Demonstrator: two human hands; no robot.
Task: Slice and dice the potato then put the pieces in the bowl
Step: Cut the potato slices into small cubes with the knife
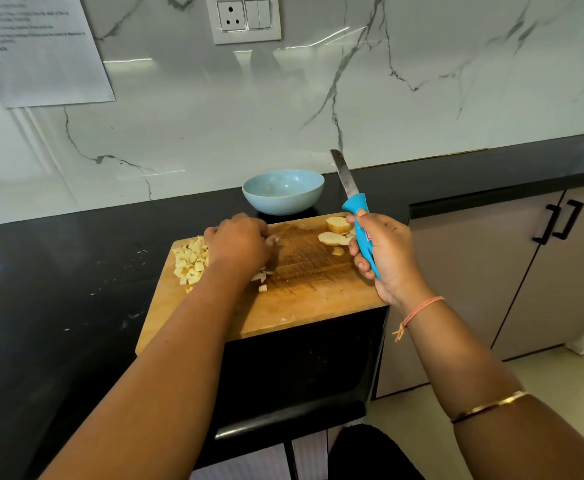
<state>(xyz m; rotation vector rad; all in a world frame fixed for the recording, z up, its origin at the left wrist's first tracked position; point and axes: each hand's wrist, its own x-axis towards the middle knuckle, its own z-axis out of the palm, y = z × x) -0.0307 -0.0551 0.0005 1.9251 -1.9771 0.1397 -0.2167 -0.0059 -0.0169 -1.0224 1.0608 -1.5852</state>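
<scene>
Your right hand (384, 254) is clenched round the blue handle of the knife (354, 206), with the blade lifted off the board and pointing up and away from you, just beside the bowl (283, 194). Your left hand (238, 244) lies knuckles-up on the cutting board (301, 299) with its fingers curled down against the pile of diced potato (190, 261). I cannot tell whether it has gathered pieces under the palm or is only pressing on them. The potato is in two lots: the dice at the board's left edge, and a few uncut potato slices (335, 232) at the far right corner, near your knife hand. The bowl stands on the table (58, 289) just behind the board and looks empty. The pile sits right at the board's left rim, so a sideways push from your hand could spill cubes onto the table; one loose cube (263, 288) already lies apart near your wrist. If you scoop towards the bowl, cubes may drop in the gap between board and bowl. Mind the raised blade as you reach across, since a swing could strike the bowl's rim or your left fingers. The remaining slices are thin and may skid under the knife.
</scene>
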